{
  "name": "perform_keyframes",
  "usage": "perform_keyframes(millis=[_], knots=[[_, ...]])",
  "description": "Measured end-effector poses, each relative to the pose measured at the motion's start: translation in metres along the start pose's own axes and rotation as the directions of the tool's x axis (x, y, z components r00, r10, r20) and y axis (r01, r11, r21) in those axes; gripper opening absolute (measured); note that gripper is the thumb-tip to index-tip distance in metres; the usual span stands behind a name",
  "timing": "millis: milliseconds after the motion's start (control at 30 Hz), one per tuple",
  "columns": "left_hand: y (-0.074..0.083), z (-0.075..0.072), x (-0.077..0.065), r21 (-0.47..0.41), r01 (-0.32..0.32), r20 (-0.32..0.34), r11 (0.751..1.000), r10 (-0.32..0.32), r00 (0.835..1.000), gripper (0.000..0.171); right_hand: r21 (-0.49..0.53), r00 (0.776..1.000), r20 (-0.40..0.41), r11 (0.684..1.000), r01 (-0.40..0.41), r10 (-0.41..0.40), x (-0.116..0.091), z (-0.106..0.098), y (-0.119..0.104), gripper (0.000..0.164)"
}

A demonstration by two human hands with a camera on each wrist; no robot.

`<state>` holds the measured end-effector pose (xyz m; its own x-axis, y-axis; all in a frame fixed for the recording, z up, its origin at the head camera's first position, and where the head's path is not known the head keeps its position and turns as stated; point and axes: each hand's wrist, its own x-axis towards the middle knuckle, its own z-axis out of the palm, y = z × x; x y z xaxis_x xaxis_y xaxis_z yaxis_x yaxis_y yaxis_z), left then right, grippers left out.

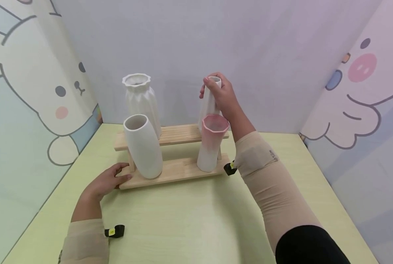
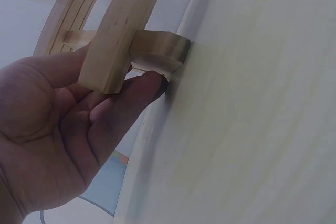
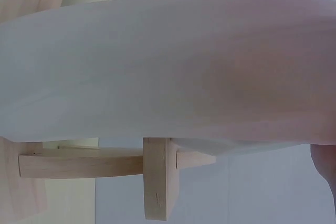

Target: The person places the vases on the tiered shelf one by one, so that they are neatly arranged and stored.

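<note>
A two-tier wooden rack [image 1: 180,169] stands on the table with white vases on it. My left hand [image 1: 104,182] grips the left end of its lower board; in the left wrist view the fingers curl around that wooden end [image 2: 107,56]. At the back right, my right hand [image 1: 225,96] holds a slim white vase [image 1: 209,106] around its neck, over the upper board [image 1: 180,135]. In front of it stands a pink-and-white vase [image 1: 210,150], which fills much of the right wrist view and hides the slim vase there.
On the upper board at the left is a pleated white vase [image 1: 140,101] with a scalloped rim. Before it, a smooth white vase [image 1: 144,148] leans in view on the lower board. The pale green table [image 1: 183,220] meets a plain back wall [image 1: 183,55] and cartoon-printed side walls.
</note>
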<state>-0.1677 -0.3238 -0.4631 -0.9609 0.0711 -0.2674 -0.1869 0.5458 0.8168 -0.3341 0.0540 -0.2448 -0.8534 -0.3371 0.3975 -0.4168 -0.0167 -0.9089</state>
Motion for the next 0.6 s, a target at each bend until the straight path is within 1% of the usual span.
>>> perform_keyframes(millis=[133, 367, 600], knots=[[0.0, 0.0, 0.0, 0.004, 0.0, 0.0, 1.0, 0.0, 1.0, 0.078, -0.01, 1.0, -0.005, 1.0, -0.002, 0.002, 0.001, -0.001, 0.003, 0.021], [-0.001, 0.0, 0.0, 0.003, 0.001, 0.001, 1.0, -0.001, 1.0, 0.078, -0.005, 1.0, -0.009, 1.0, 0.007, -0.007, 0.014, -0.007, 0.024, 0.026], [0.001, 0.0, 0.0, 0.007, 0.004, 0.004, 1.0, -0.004, 1.0, 0.078, -0.029, 0.999, 0.008, 0.999, 0.038, -0.038, 0.017, -0.009, 0.029, 0.032]])
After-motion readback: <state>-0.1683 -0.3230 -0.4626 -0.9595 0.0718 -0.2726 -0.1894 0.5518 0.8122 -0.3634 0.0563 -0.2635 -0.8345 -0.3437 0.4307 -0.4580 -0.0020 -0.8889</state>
